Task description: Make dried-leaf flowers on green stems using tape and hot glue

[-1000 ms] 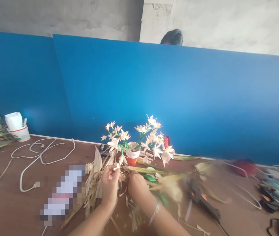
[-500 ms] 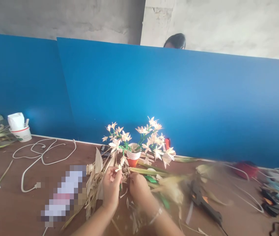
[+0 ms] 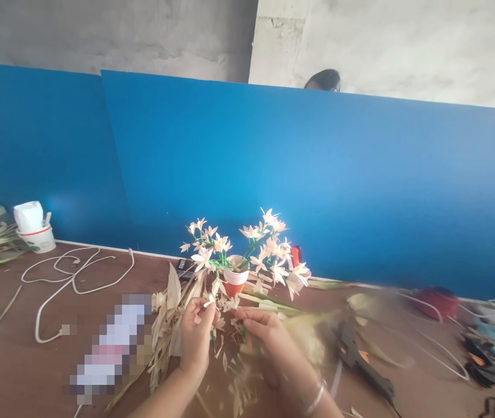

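Note:
My left hand (image 3: 196, 332) is closed in a pinch on a small cream husk flower (image 3: 210, 300), its petals poking above the thumb. My right hand (image 3: 265, 326) faces it from the right, fingers pressed together at another pale husk flower (image 3: 232, 303). A bit of green shows below each hand. Just beyond stands an orange and white pot (image 3: 235, 281), where cream flowers (image 3: 269, 247) on green stems spread to both sides. Dry husk strips (image 3: 173, 322) lie beside my left wrist. Petal scraps are scattered between my forearms.
A black glue gun (image 3: 363, 363) lies to the right, near blurred husks (image 3: 304, 331). White cables (image 3: 73, 276) and a white cup (image 3: 38, 237) are at left. A blue partition (image 3: 273, 162) rises behind the table, with the top of a person's head above it. Tools crowd the far right.
My right hand has shifted right, its fingers now stretched toward the left, and a pale flower shows at their tips. My left hand keeps its pinch in nearly the same place.

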The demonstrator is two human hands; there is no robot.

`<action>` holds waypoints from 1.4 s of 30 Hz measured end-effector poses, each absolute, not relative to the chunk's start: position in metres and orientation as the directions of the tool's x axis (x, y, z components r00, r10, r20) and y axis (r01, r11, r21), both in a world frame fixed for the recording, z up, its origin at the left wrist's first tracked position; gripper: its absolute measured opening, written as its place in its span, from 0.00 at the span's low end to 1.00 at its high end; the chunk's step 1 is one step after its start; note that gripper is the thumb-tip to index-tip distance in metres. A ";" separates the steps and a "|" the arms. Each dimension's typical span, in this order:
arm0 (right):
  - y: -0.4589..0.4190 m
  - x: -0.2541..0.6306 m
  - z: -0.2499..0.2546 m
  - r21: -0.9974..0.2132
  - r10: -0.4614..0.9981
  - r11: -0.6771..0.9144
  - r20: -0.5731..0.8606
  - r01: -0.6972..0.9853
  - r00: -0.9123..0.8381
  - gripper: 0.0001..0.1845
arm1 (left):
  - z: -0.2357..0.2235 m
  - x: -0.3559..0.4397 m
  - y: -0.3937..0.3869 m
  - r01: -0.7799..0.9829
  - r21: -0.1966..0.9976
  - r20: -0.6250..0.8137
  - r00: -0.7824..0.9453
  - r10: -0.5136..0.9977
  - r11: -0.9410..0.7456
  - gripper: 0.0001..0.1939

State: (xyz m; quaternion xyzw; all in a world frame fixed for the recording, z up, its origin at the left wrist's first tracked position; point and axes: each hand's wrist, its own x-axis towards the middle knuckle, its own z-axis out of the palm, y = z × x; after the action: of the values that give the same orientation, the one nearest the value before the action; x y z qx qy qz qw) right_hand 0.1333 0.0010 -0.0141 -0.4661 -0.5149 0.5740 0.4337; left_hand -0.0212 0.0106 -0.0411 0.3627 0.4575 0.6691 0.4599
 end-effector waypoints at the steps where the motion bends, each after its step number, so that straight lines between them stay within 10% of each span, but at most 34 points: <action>1: 0.001 0.132 -0.016 -0.996 0.981 -0.080 -0.074 -0.025 -0.182 0.17 | -0.040 -0.020 0.010 -0.299 0.944 0.047 -0.294 0.955 -0.139 0.13; 12: -0.002 0.144 -0.017 -0.944 0.921 -0.265 -0.188 -0.196 -0.342 0.14 | -0.040 -0.017 0.011 -0.405 0.907 0.003 -0.262 0.965 -0.113 0.12; 24: -0.005 0.138 -0.006 -0.989 0.979 0.140 0.132 0.041 -0.154 0.11 | -0.028 -0.011 0.003 -0.288 0.956 -0.001 -0.199 0.980 -0.057 0.13; 30: -0.011 0.133 -0.006 -0.614 0.817 0.561 0.519 0.555 -0.251 0.18 | -0.025 -0.012 0.002 -0.281 0.952 0.063 -0.205 0.977 -0.121 0.13; 36: -0.016 0.133 -0.005 -0.295 0.737 0.591 0.575 0.750 -0.354 0.23 | -0.035 -0.010 0.002 -0.208 0.975 0.055 -0.095 0.994 -0.074 0.14; 42: -0.021 0.129 0.001 -0.247 0.769 0.559 0.512 0.792 -0.383 0.24 | -0.037 -0.012 0.002 -0.153 0.985 0.080 -0.029 0.996 -0.084 0.15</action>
State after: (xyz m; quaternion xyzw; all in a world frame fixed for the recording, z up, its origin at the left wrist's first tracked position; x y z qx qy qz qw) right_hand 0.1294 -0.0210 0.0015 -0.4692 -0.8314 -0.0193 0.2970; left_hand -0.0120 0.0016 -0.0372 0.4743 0.4445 0.5630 0.5104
